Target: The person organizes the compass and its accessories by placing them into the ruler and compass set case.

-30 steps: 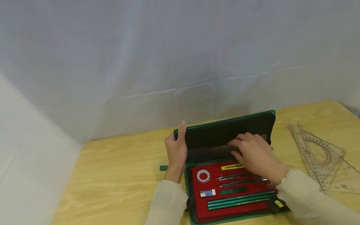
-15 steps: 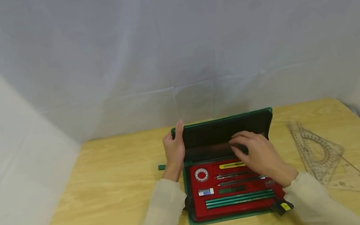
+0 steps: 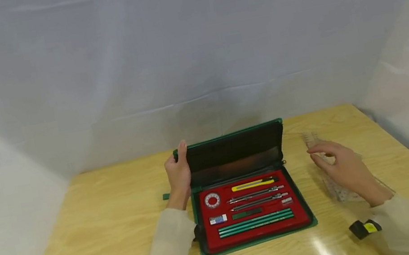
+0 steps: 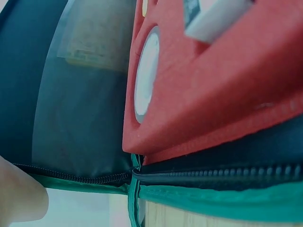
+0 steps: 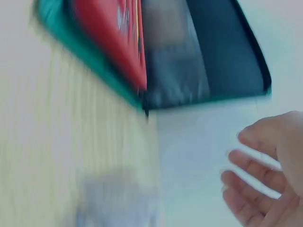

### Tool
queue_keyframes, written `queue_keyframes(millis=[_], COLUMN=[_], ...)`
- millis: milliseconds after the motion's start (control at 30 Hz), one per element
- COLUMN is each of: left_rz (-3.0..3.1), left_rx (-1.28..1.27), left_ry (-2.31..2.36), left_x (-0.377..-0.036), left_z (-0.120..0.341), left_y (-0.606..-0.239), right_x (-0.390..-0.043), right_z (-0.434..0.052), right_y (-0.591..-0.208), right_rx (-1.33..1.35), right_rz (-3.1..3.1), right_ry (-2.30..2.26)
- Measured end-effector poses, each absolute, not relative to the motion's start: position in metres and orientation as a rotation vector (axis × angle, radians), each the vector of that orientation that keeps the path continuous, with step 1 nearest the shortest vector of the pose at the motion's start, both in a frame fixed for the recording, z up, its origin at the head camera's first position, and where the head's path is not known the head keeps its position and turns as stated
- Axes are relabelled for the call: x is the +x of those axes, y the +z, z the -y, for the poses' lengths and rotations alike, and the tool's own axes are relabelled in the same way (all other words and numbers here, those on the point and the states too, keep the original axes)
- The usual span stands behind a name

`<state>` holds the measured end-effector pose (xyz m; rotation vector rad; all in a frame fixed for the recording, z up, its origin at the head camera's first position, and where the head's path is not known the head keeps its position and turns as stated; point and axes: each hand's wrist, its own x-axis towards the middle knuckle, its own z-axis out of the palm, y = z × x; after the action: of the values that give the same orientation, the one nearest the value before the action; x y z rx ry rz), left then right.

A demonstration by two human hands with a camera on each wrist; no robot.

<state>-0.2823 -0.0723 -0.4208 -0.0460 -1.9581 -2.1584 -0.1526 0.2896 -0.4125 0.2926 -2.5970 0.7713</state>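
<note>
A green zip case [image 3: 259, 241] for a drawing set stands open on the table, its black lid [image 3: 232, 147] raised. My left hand [image 3: 178, 175] grips the lid's left edge, thumb upright inside and the other fingers hidden behind. My right hand [image 3: 343, 167] is in the air right of the case, fingers loosely bent and holding nothing. It overlaps the transparent set squares [image 3: 341, 194] on the table, which are partly hidden under it. In the right wrist view its fingers [image 5: 258, 175] are spread apart, and the set squares are blurred.
The case's red tray [image 3: 264, 232] holds green pencils [image 3: 256, 223], two compasses [image 3: 256, 203], a yellow cutter [image 3: 253, 184], an eraser [image 3: 218, 219], a small sharpener [image 3: 286, 200] and a white ring [image 3: 212, 200]. A clear pocket [image 4: 80, 118] lines the lid. White cloth [image 3: 192, 56] hangs behind the wooden table [image 3: 113, 216].
My right hand has left the lid pocket and moved right, over the set squares. The left hand keeps its hold on the lid. The head view has turned to the right.
</note>
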Motion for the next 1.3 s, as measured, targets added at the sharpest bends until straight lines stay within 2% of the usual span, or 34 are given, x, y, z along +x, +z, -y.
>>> queue_keyframes(millis=[100, 300, 433, 533, 767, 967, 1133, 1300], left_rz=[1.96, 1.934, 1.948, 1.955, 1.981, 1.964, 1.938, 1.925], left_rx=[-0.041, -0.033, -0.03, -0.025, -0.002, 0.027, 0.016, -0.019], left_ry=[-2.174, -2.148, -2.132, -2.141, -2.182, -2.165, -2.14, -2.126], left_x=[-0.276, -0.283, -0.281, -0.28, -0.28, -0.28, -0.28, -0.281], left_z=[0.075, 0.076, 0.075, 0.076, 0.079, 0.08, 0.077, 0.072], left_y=[-0.413, -0.423, -0.425, -0.425, -0.422, -0.421, -0.422, -0.423], right_x=[-0.143, -0.128, -0.125, -0.127, -0.14, -0.148, -0.153, -0.158], right_z=[-0.313, -0.349, -0.362, -0.365, -0.365, -0.374, -0.389, -0.405], right_y=[-0.416, -0.421, -0.426, -0.429, -0.43, -0.436, -0.442, -0.443], right_rx=[0.166, -0.17, -0.401, -0.474, -0.534, -0.426, -0.355, -0.393], right_rz=[2.658, 2.89, 3.123, 3.203, 3.261, 3.204, 3.125, 3.106], right_ry=[0.796, 0.745, 0.788, 0.792, 0.762, 0.821, 0.942, 1.111])
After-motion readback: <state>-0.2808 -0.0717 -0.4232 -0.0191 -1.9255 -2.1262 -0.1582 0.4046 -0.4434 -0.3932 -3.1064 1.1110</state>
